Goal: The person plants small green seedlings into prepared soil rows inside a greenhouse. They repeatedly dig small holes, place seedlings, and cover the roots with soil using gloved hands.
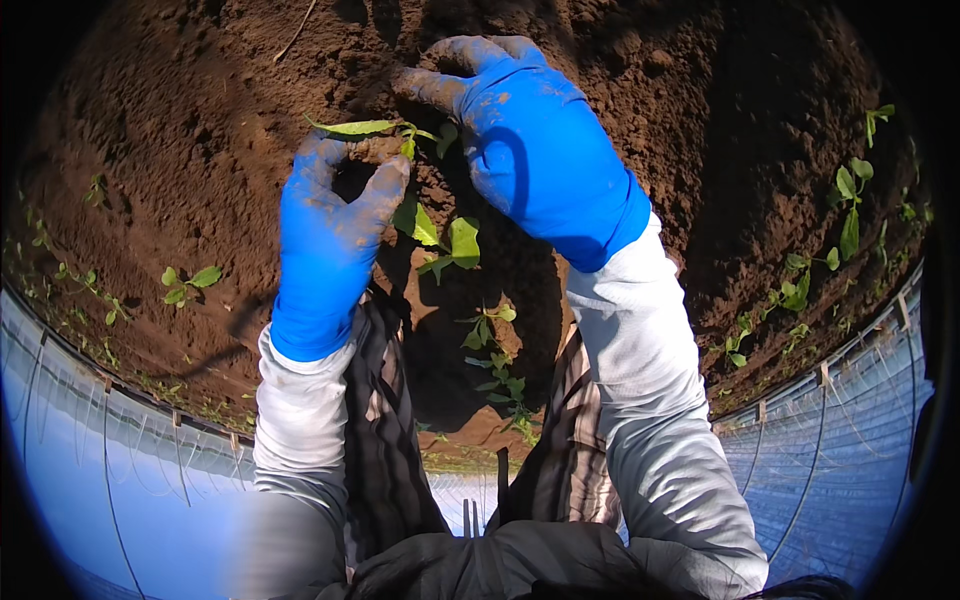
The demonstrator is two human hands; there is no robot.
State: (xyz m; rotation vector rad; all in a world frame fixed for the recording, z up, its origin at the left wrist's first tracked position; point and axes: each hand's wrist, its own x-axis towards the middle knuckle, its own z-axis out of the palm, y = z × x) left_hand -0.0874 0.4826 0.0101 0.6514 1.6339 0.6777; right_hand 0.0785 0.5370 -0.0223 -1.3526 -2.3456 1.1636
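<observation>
My left hand [334, 225], in a blue glove with soil-caked fingertips, pinches a small green seedling [408, 136] between thumb and fingers; one long leaf stretches left over the fingers. To its right, my right hand [544, 142], in the same kind of muddy blue glove, reaches to the brown soil with fingers curved and somewhat apart. Its fingertips touch or nearly touch the soil, and nothing shows between them. Just below the hands, a broad-leaved seedling [454, 244] stands in the soil. The roots of the pinched seedling are hidden.
More seedlings [491, 326] run in a line between my legs. Other rows grow at the left [190, 285] and the right [847, 195]. Loose, lumpy soil [187, 150] surrounds the hands. Plastic sheeting on hoops [832, 450] curves along the lower rim. A thin dry stalk [296, 31] lies at the top.
</observation>
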